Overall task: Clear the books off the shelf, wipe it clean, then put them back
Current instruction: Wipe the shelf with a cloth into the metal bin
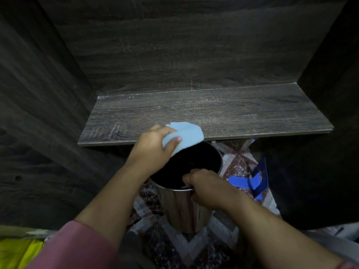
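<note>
Shelf bay, listed left to right.

1. Yellow thing (17,253), lower left corner. It is cut off by the frame, so we cannot name it.
2. Sleeve (77,247), pink, on the left arm.
3. Left hand (151,148), at the shelf's front edge. The fingers and thumb are curled round the cloth and hold it bunched.
4. Cloth (186,134), pale blue. It lies against the front lip of the shelf and partly over the bin's mouth. We judge it soft, light and limp. It is best held bunched in the palm, with a flat face left free to press on the board.
5. Shelf (223,113), a dark wood-grain board with no books on it. Pale specks lie along the back joint, so we judge the wipe unfinished. It looks stiff and should take firm pressure.
6. Books: none in view.
7. Bin (182,208), a shiny metal cylinder, dark inside, just below the shelf's front edge. We cannot tell whether it stands on the floor or is lifted. We judge it thin-walled, light and slick on the sides, so the rim is the sure hold.
8. Right hand (209,189). The fingers are hooked over the bin's near rim and grip it.
9. Floor (174,253), patterned.
10. Blue thing (250,183), on the floor at right. We cannot identify it.
</note>
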`<act>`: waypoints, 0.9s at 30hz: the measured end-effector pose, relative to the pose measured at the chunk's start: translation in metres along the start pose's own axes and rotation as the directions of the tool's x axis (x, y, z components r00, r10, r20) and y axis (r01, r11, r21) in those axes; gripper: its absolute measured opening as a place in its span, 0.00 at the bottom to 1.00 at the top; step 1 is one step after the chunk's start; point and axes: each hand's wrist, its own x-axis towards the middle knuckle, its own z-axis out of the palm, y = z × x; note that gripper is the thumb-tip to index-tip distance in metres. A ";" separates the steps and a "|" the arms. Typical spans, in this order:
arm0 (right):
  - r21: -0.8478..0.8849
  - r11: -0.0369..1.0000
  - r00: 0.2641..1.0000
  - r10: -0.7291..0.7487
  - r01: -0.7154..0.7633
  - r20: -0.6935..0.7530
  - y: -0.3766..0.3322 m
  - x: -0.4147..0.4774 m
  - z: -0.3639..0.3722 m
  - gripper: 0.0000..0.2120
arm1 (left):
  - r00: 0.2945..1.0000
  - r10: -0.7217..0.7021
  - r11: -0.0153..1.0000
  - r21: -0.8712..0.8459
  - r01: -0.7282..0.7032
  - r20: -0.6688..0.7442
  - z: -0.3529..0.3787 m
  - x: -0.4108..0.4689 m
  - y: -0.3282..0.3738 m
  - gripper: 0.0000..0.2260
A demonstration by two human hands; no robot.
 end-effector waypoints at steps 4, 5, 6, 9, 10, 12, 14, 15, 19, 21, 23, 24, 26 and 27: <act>0.025 1.000 1.000 0.018 -0.018 0.004 0.002 0.001 0.001 0.09 | 0.958 0.020 1.000 0.022 -0.014 -0.286 -0.002 0.013 -0.003 0.14; 0.028 0.999 1.000 0.019 -0.019 0.003 0.002 0.001 0.001 0.09 | 0.949 0.019 0.999 0.040 -0.006 -0.314 -0.001 0.017 -0.006 0.15; 0.030 0.999 1.000 0.017 -0.017 0.002 0.003 0.001 0.002 0.09 | 0.947 0.021 0.998 0.063 -0.001 -0.321 0.001 0.020 -0.009 0.16; 0.042 0.999 1.000 0.015 -0.015 0.005 0.005 0.001 0.004 0.09 | 0.973 0.004 0.988 0.153 0.032 -0.229 0.010 0.029 -0.020 0.22; 0.043 0.999 1.000 0.013 -0.014 0.007 0.006 0.001 0.004 0.09 | 0.985 -0.007 0.978 0.206 0.043 -0.174 0.012 0.033 -0.023 0.23; 0.042 0.999 1.000 0.010 -0.011 0.017 0.007 0.002 0.004 0.10 | 0.996 -0.054 0.959 0.273 0.070 -0.066 0.017 0.036 -0.029 0.22; 0.037 0.999 1.000 0.005 -0.006 0.030 0.007 0.002 0.003 0.10 | 1.000 -0.019 0.961 0.277 0.016 0.007 0.019 0.036 -0.029 0.20; 0.035 0.999 0.999 0.003 -0.004 0.034 0.007 0.002 0.003 0.10 | 0.999 0.030 0.966 0.256 -0.037 0.031 0.019 0.036 -0.028 0.19; 0.048 0.999 0.999 0.001 -0.003 0.047 0.009 0.003 0.008 0.11 | 0.973 0.125 0.985 0.095 -0.146 0.192 0.004 0.029 -0.014 0.15; 0.067 0.998 0.999 0.000 -0.004 0.051 0.010 0.005 0.009 0.11 | 0.940 0.099 0.993 0.026 -0.114 0.327 -0.007 0.019 -0.009 0.14; 0.074 0.997 0.999 -0.005 0.001 0.051 0.008 0.007 0.009 0.10 | 0.923 0.105 0.992 -0.109 -0.070 0.370 -0.014 0.010 -0.008 0.13; 0.073 0.997 0.999 -0.009 0.006 0.046 0.007 0.008 0.008 0.10 | 0.940 0.104 0.987 -0.152 -0.056 0.326 -0.017 0.006 -0.010 0.13; 0.082 0.997 0.999 -0.010 0.007 0.038 0.004 0.010 0.008 0.09 | 0.993 0.033 0.994 -0.110 -0.021 0.113 -0.022 0.004 -0.021 0.14; 0.089 0.996 0.999 -0.010 0.007 0.035 0.002 0.011 0.009 0.10 | 0.999 -0.038 0.998 -0.045 0.037 -0.037 -0.026 0.005 -0.028 0.15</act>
